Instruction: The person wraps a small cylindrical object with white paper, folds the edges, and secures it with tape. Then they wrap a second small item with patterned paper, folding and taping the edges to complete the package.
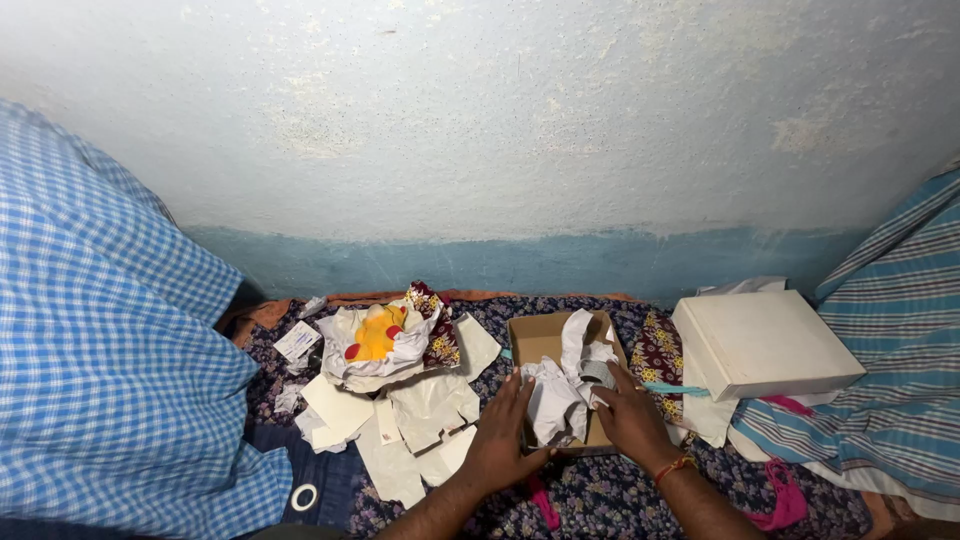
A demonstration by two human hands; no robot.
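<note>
L hand [503, 437] & R hand [628, 415], both open, press white paper [556, 402] in 1 cardboard box [535, 338]; 1 white box [762, 343] nearby.

An open brown cardboard box [545, 345] sits on the patterned bed cover, stuffed with crumpled white wrapping paper [560, 395]. Just to its right lies a closed white rectangular box [765, 342], tilted slightly. Left, near the checked cloth, lies a small white printed label [297, 341].

Paper scraps [400, 430] crowd the cardboard box's [540, 338] left; white box [760, 343] blocks its right.
</note>
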